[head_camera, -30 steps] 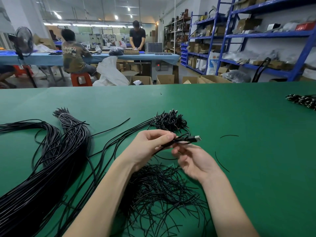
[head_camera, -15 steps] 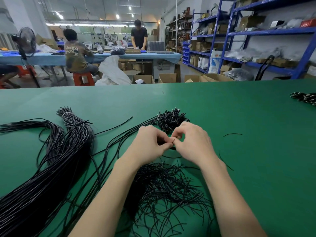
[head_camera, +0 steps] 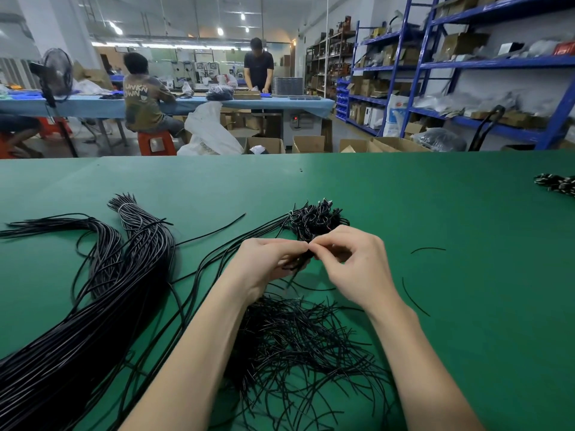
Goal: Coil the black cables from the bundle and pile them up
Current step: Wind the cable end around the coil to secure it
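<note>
Between both hands, the coil (head_camera: 298,262) is gripped by the left hand (head_camera: 267,262); the right hand (head_camera: 351,262) pinches its upper end. The pile (head_camera: 314,217) lies just beyond, nearer the right hand.

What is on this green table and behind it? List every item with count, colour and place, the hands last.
table: one, green, fills the foreground
long cable bundle: one, black, left side of table
coiled cable pile: one, black, just beyond the hands
short tie pile: one, black, between the forearms
loose ties: two, black, right of the hands
small coil pile: one, black and white, far right edge
shelving: blue, right background
fan: one, black, left background
people: two plainly seen, at the blue table behind
left hand: grips a coiled cable
right hand: pinches at that coil
</note>
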